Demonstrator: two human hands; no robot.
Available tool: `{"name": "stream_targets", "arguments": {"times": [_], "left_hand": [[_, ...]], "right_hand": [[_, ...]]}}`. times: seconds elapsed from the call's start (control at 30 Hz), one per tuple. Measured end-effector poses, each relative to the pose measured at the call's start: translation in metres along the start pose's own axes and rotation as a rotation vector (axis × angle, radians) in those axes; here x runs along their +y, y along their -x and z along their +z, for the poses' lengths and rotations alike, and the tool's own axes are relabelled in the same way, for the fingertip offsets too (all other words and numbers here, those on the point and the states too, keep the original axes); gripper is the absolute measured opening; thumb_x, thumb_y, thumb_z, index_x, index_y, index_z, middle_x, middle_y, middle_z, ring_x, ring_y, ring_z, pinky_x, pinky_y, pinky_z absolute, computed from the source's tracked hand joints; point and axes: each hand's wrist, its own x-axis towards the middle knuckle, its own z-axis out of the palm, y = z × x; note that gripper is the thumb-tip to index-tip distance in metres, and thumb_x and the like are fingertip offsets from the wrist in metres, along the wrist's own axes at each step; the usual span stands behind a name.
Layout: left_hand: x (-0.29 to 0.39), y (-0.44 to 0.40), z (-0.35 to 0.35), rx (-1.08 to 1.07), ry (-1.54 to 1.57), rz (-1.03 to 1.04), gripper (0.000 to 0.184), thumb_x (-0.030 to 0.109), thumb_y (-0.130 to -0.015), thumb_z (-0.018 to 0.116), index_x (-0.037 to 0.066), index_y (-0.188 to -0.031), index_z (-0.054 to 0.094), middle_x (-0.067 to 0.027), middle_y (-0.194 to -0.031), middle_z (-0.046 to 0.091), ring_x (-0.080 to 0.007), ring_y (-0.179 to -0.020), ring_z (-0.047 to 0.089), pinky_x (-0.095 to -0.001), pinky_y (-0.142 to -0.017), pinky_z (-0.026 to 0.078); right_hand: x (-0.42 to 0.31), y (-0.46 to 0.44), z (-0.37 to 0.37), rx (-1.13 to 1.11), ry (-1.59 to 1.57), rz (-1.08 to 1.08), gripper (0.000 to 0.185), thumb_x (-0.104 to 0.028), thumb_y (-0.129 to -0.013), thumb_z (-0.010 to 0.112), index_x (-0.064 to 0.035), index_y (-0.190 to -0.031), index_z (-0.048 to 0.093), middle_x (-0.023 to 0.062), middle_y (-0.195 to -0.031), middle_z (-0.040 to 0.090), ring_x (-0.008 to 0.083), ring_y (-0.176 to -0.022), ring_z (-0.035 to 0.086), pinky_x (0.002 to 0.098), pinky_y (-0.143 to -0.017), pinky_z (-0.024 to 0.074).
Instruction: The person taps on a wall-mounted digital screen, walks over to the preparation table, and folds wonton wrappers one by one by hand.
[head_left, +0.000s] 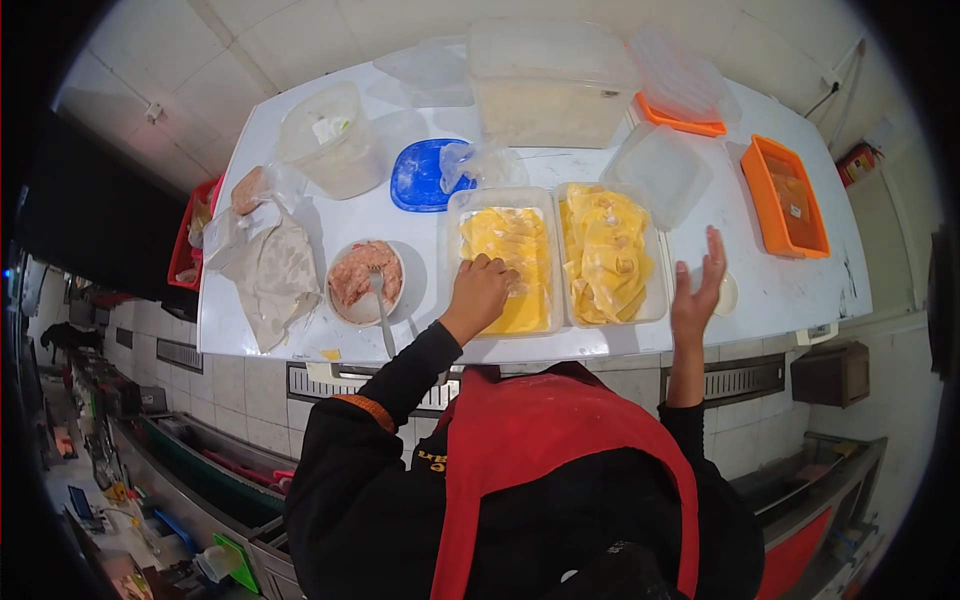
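Observation:
My left hand (482, 294) rests over the yellow sheets (517, 305) in a clear rectangular container (453, 232), its fingers curled down onto them; whether they pinch anything is hidden. Raised to the right, my right hand (699, 290) has its fingers apart and holds nothing. Between the hands, a second clear container (658, 300) is filled with folded yellow dough pieces (607, 255). A white bowl of minced meat (366, 275) with a metal spoon (385, 325) in it stands left of my left hand. Beside my right hand lies a small pale round dish (727, 296).
A cloth (272, 280) lies at the left, below a tall clear tub (332, 145). Behind the containers are a blue lid (421, 176), a large clear bin (550, 85) and a translucent lid (657, 172). An orange tray (817, 238) stands at the right.

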Motion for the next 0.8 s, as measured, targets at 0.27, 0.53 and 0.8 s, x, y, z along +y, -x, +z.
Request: {"name": "stream_targets", "arguments": {"times": [0.27, 0.53, 0.8], "left_hand": [[-0.006, -0.011, -0.02, -0.135, 0.188, 0.094, 0.016, 0.014, -0.074, 0.065, 0.012, -0.09, 0.064, -0.0041, -0.084, 0.063, -0.0223, -0.082, 0.059, -0.0373, -0.071, 0.045], [0.041, -0.036, -0.121, -0.265, 0.829, 0.235, 0.024, 0.014, -0.078, 0.067, 0.004, -0.098, 0.062, -0.009, -0.085, 0.066, -0.02, -0.08, 0.065, -0.0296, -0.071, 0.05], [0.07, -0.034, -0.069, -0.305, 2.553, 0.156, 0.061, 0.041, -0.09, 0.049, 0.003, -0.135, 0.033, -0.0151, -0.13, 0.047, -0.0278, -0.119, 0.047, -0.0426, -0.101, 0.038]], "right_hand": [[-0.016, 0.012, -0.035, 0.011, 0.06, 0.014, 0.049, -0.003, -0.082, 0.056, -0.0033, -0.129, 0.041, 0.0122, -0.133, 0.046, 0.0258, -0.124, 0.042, 0.0399, -0.102, 0.0318], [-0.099, 0.019, 0.018, -0.618, -0.27, 0.073, 0.06, -0.004, -0.079, 0.066, -0.0023, -0.132, 0.038, 0.0145, -0.103, 0.061, 0.0234, -0.097, 0.06, 0.0324, -0.088, 0.044], [-0.091, 0.01, 0.02, -0.467, -0.849, 0.504, 0.065, -0.001, -0.083, 0.062, -0.0027, -0.137, 0.025, 0.0142, -0.092, 0.064, 0.0156, -0.085, 0.062, 0.0263, -0.076, 0.0476]]}}
